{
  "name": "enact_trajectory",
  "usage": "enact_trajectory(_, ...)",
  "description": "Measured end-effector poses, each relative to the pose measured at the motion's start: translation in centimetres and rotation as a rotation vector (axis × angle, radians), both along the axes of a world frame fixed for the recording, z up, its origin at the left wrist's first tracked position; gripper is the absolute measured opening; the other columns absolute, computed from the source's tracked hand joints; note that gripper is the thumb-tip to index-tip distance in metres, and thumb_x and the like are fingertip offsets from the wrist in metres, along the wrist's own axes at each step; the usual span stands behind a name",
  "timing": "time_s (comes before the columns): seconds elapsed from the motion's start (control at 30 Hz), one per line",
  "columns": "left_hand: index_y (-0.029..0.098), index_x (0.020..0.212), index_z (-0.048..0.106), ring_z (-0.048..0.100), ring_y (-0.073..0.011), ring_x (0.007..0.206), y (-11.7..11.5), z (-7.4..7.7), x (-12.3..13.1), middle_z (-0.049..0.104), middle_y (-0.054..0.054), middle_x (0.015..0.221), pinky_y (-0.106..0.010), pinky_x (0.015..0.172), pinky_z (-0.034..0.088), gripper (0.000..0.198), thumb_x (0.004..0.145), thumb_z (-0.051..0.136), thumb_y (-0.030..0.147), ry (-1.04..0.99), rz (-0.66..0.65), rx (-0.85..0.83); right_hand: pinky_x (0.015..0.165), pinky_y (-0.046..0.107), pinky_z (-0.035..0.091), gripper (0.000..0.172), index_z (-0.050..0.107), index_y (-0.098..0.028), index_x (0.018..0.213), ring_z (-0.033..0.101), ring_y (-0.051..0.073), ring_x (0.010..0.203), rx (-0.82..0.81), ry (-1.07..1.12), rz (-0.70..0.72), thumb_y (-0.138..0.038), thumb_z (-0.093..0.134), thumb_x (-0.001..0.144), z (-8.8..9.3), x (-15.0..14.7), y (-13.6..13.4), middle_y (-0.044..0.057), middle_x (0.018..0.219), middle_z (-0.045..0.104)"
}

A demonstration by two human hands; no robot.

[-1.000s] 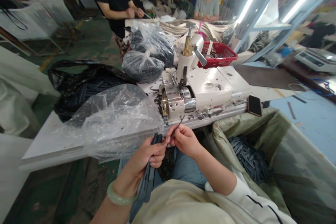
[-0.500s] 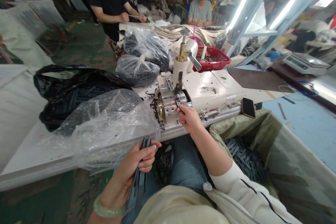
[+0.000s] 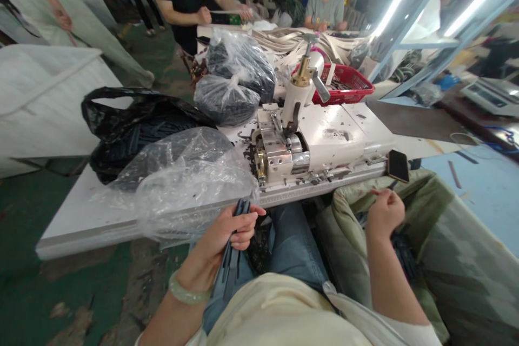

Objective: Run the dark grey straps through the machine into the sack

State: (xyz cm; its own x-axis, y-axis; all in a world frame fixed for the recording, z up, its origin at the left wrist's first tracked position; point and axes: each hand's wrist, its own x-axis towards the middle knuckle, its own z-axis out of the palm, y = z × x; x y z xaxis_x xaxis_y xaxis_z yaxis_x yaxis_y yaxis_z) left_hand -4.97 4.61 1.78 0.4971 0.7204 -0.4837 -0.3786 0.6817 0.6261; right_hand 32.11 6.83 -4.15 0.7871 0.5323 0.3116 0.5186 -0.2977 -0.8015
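My left hand (image 3: 237, 230) is closed around a bundle of dark blue-grey strips (image 3: 231, 265), whose ends hang down over my lap. My right hand (image 3: 385, 213) is above the mouth of a green sack (image 3: 438, 189), its fingers pinched together. A short dark strip end (image 3: 392, 183) pokes out by those fingertips; the rest of it is hidden. More dark strips (image 3: 405, 257) lie inside the sack. In front of me stands a white machine (image 3: 332, 138) with shiny metal rollers (image 3: 300, 161) and a brass-collared post, no hand on it.
A clear plastic bag (image 3: 190, 178) and an open black bag (image 3: 150, 102) of dark strips lie left of the machine. Behind are tied bags (image 3: 227, 100) and a red basket (image 3: 348, 94). A phone (image 3: 398, 166) rests near the sack. Co-workers stand and sit beyond the table.
My right hand has left the machine's rollers and moved right, over the green sack. My left hand still grips the bundle. The view has shifted somewhat.
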Motion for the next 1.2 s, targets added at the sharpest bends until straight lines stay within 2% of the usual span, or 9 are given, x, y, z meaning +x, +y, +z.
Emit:
enact_trajectory(0.07,0.011,0.092,0.065,0.019,0.0003,0.036,0.1,0.0,0.4,0.033,0.011,0.048,-0.012,0.033,0.018,0.029,0.072,0.077,0.028,-0.024,-0.042,0.000,0.088,0.054,0.042,0.074,0.055,0.002,0.120,0.052,0.043,0.112,-0.121,-0.312,-0.147,-0.058,0.058,0.076,-0.7,2.8,-2.3,0.032,0.118,0.056)
enact_trajectory(0.13,0.011,0.094,0.065,0.019,0.0002,0.036,0.1,-0.1,1.0,0.033,0.011,0.049,-0.012,0.034,0.019,0.027,0.073,0.075,0.026,-0.046,-0.097,0.002,0.097,0.058,0.036,0.078,0.053,0.003,0.127,0.045,0.045,0.122,-0.120,-0.380,-0.094,-0.053,0.064,0.073,-0.1,2.6,-3.6,0.033,0.129,0.051)
enact_trajectory(0.23,0.011,0.097,0.064,0.020,0.0000,0.037,-0.2,0.1,2.2,0.034,0.010,0.050,-0.012,0.035,0.019,0.026,0.076,0.072,0.023,-0.068,-0.181,0.009,0.083,0.046,0.050,0.046,0.070,-0.010,0.104,0.064,0.031,0.093,-0.093,0.056,0.473,-0.048,0.059,0.082,2.3,-3.2,-3.7,0.017,0.098,0.070)
enact_trajectory(0.33,0.012,0.093,0.061,0.023,-0.0001,0.039,-0.9,0.6,3.0,0.037,0.009,0.053,-0.011,0.036,0.020,0.022,0.077,0.071,0.022,-0.078,-0.228,0.006,0.070,0.034,0.053,0.031,0.072,-0.019,0.104,0.065,0.019,0.075,-0.084,0.444,1.070,-0.041,0.063,0.083,4.6,-11.4,-2.9,0.008,0.094,0.072)
enact_trajectory(0.43,0.016,0.081,0.052,0.025,0.0002,0.039,-1.8,0.9,2.7,0.041,0.008,0.056,-0.011,0.037,0.022,0.024,0.076,0.074,0.024,-0.077,-0.201,-0.009,0.069,0.029,0.051,0.018,0.075,-0.021,0.093,0.064,0.017,0.074,0.003,0.460,1.312,-0.031,0.072,0.078,5.5,-17.1,-2.4,0.005,0.085,0.072)
enact_trajectory(0.6,0.017,0.083,0.048,0.031,-0.0008,0.041,-2.8,0.6,1.7,0.046,0.006,0.061,-0.011,0.036,0.024,0.033,0.077,0.074,0.036,-0.089,-0.138,-0.017,0.061,0.026,0.047,0.006,0.073,-0.020,0.081,0.061,0.015,0.065,-0.046,0.413,1.254,-0.020,0.072,0.075,4.9,-18.9,-3.0,0.002,0.073,0.069)
enact_trajectory(0.9,0.012,0.087,0.060,0.022,0.0013,0.038,-2.5,0.2,1.7,0.039,0.007,0.058,-0.010,0.035,0.018,0.029,0.078,0.074,0.035,-0.124,-0.156,-0.025,0.057,0.024,0.041,0.006,0.058,-0.019,0.075,0.052,0.013,0.059,-0.091,0.243,1.125,-0.020,0.059,0.081,4.8,-15.1,-2.4,-0.001,0.064,0.058)
enact_trajectory(1.07,0.011,0.100,0.064,0.015,0.0012,0.037,-2.3,0.1,0.2,0.036,0.009,0.056,-0.010,0.033,0.015,0.035,0.079,0.072,0.038,-0.098,-0.134,-0.034,0.060,0.025,0.044,0.005,0.058,-0.020,0.078,0.055,0.013,0.063,0.111,0.269,1.072,-0.021,0.060,0.082,5.2,-12.7,-1.8,-0.001,0.070,0.060)
enact_trajectory(1.2,0.009,0.094,0.065,0.011,0.0013,0.037,-2.4,0.5,0.0,0.031,0.010,0.053,-0.010,0.030,0.013,0.050,0.075,0.071,0.055,-0.138,-0.177,-0.067,0.074,0.030,0.048,0.006,0.062,-0.022,0.079,0.062,0.017,0.078,0.263,0.070,1.243,-0.018,0.062,0.084,6.4,-12.5,-2.1,0.002,0.081,0.067)
